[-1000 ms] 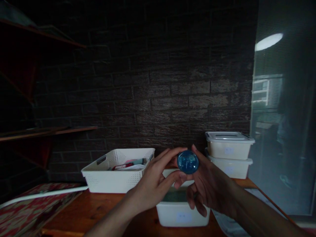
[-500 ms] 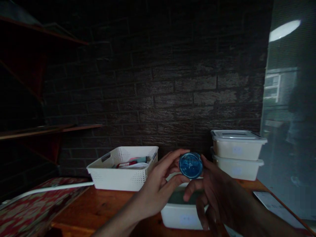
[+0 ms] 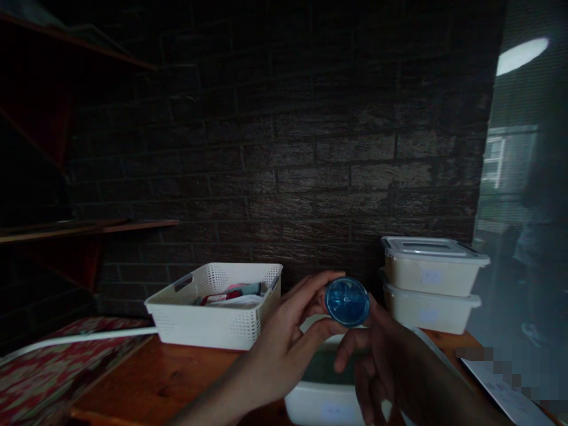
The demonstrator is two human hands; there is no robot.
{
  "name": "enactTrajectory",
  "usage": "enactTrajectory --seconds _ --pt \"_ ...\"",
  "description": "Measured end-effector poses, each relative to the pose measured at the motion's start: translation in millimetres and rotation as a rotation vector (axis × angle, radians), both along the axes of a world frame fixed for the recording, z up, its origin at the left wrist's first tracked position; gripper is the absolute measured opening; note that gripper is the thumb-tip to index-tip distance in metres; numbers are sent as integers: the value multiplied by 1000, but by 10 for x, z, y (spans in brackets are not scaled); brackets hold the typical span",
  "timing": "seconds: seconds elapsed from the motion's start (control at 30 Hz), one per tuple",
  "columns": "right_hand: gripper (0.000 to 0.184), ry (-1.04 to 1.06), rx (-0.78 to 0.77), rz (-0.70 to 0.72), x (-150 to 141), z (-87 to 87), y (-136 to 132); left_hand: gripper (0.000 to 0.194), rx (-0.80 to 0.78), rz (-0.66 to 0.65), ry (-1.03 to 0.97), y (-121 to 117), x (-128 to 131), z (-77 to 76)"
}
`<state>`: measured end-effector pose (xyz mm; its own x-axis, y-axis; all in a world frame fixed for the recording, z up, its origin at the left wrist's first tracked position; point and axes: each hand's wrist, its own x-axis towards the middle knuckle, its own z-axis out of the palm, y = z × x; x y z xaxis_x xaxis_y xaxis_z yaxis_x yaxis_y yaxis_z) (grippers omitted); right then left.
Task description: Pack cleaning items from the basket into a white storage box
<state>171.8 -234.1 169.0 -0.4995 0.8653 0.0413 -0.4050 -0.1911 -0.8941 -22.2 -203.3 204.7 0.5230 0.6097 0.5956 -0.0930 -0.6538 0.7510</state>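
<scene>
A small round blue translucent container [image 3: 347,302], shiny and with a tiny mark at its centre, faces me end-on; the rest of its shape is hidden. My left hand [image 3: 290,340] is closed on its left side, with the thumb below and the fingers above. Against its right edge rests a fingertip of my right hand [image 3: 377,349], whose other fingers bend loosely beneath. Under both hands stands an uncovered white plastic box [image 3: 323,402] with a label on its front and a dark green inside.
A white perforated basket [image 3: 199,325] with packets and cloth-like items stands left on the wooden table [image 3: 146,378]. Two stacked lidded boxes [image 3: 432,278] are at the right, near a pale sheet [image 3: 501,390]. Wooden shelves [image 3: 89,229] jut out at left before a dark brick wall [image 3: 284,148].
My view has shifted slightly, so the white box sits lower in the picture. The blue container appears slightly lower and further right, tilted a little differently, still between both hands.
</scene>
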Motion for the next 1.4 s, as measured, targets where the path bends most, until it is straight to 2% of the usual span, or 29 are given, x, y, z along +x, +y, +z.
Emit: enactTrajectory --seconds 0.13,0.33,0.5,0.67,0.8,0.87,1.0,1.07,1.1,1.17,1.27,1.33,1.4 --pt "72 -42 21 -32 9 -75 64 47 38 -9 21 42 -27 -58" --pt "68 -53 56 -59 -10 -85 119 47 85 4 30 66 -37 -82" --pt "65 -67 58 -53 -6 -113 175 46 75 45 30 100 -54 -124" --pt "61 -125 97 -82 19 -199 246 46 18 2 -18 179 -86 -188" --pt "50 -360 251 -228 91 -257 321 47 -66 -38 -64 233 -114 -242" --pt "47 -538 366 -382 175 -275 378 48 -97 -38 -85 248 -127 -269" --pt "36 -830 725 -752 411 -270 519 48 -140 -51 -103 259 -148 -309" --pt "43 -922 925 -822 514 -242 586 48 -153 -71 -98 264 -158 -325" --pt "54 -956 1014 -798 552 -226 615 48 -161 -87 -94 272 -165 -335" --pt "67 -1003 1114 -646 600 -203 661 48 -169 -143 -83 299 -189 -362" --pt "60 -1033 1053 -433 620 -210 686 50 -153 -232 -49 372 -278 -422" --pt "56 -1054 1028 -421 618 -233 676 50 -142 -238 -5 420 -375 -459" --pt "54 -1096 1063 -458 619 -257 654 51 -119 -191 84 449 -478 -477"
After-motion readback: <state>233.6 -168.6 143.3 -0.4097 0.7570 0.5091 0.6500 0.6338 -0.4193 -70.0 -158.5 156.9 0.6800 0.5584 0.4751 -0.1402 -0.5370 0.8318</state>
